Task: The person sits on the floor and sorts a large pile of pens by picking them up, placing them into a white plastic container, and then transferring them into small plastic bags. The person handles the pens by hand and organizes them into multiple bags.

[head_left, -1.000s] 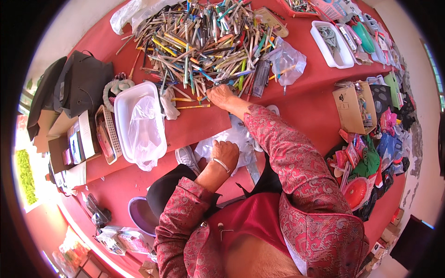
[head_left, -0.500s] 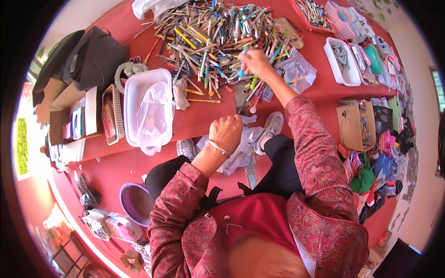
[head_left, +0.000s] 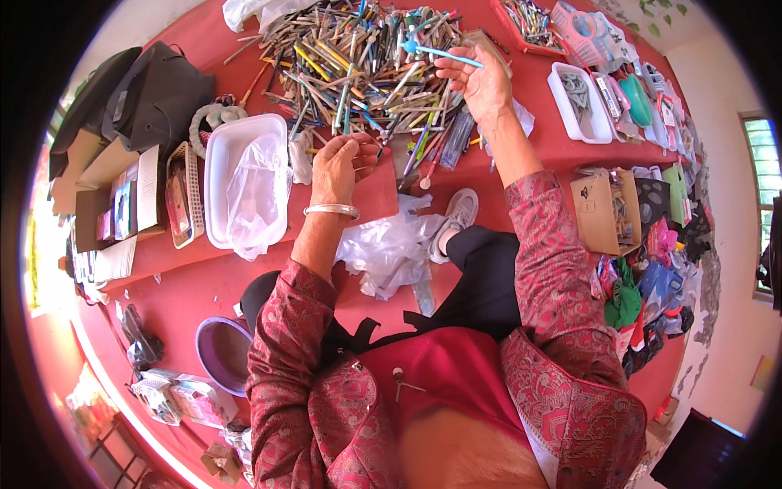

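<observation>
My right hand (head_left: 484,88) is raised over the right side of a heap of pens and pencils (head_left: 326,61). Between its thumb and fingers lies a slim light blue pen (head_left: 444,55) with a rounded blue top pointing left. At the heap's near edge, my left hand (head_left: 336,169) has its fingers curled, a silver bangle on the wrist. A thin dark pen tip shows beside those fingertips; whether they grip it is unclear. Just left of this hand is a crumpled translucent bag (head_left: 300,157). Several loose pens (head_left: 423,143) lie between my hands.
A white tub (head_left: 213,187) holding a plastic bag stands left, beside a narrow basket (head_left: 195,213) and an open carton (head_left: 151,196). To the right are a white tray (head_left: 601,129), a red pen basket (head_left: 498,10) and a cardboard box (head_left: 593,213). Plastic bags (head_left: 383,253) lie near my feet.
My right hand has lifted from the heap with the light blue pen, moving up and right. My left hand has moved forward and left to the heap's near edge, its fist loosening.
</observation>
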Motion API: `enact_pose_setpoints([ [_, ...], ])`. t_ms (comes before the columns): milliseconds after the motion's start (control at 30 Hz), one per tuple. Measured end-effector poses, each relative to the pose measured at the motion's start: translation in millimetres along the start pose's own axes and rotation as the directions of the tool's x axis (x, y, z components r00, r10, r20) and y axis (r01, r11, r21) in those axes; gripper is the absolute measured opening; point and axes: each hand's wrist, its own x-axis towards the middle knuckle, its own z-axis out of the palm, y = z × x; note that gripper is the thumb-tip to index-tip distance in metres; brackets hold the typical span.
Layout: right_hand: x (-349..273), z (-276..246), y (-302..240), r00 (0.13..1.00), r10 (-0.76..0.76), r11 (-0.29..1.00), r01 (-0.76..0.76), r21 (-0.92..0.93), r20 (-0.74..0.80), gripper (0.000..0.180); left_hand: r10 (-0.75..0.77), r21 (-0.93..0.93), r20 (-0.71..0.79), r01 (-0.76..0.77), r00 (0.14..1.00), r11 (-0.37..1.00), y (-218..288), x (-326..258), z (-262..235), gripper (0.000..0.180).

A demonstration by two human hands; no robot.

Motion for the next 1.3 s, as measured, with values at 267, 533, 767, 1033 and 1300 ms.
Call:
enact_pose_setpoints([
  [267, -36, 47, 7, 0.98, 0.076, 0.997, -0.072, -0.029, 0.182, 0.028, 0.011, -0.015, 0.106, -0.01, 0.994, 1.0, -6, -3, 3, 0.039],
  [533, -107, 106, 51, 0.792, -0.097, 0.367, 0.591, -0.718, 0.602, 0.023, 0.125, -0.294, -0.012, -0.123, 0.992, 0.948, 13, -1, -4, 0.026],
  [767, -109, 95, 25, 0.715, 0.298, 0.604, 0.372, -0.705, 0.633, 0.013, 0.217, -0.209, -0.304, -0.288, 0.927, 0.935, 24, 1, -29, 0.02],
  [1033, 7, -63, 74, 0.985, -0.149, 0.118, -0.074, -0.99, -0.092, 0.018, 0.04, -0.502, -0.051, -0.06, 0.998, 0.863, 41, -9, -29, 0.015],
  [1300, 31, -66, 159, 0.991, -0.128, -0.209, 0.02, -0.978, 0.048, 0.019, -0.041, -0.531, -0.127, -0.033, 0.991, 0.847, 35, -7, -30, 0.02],
])
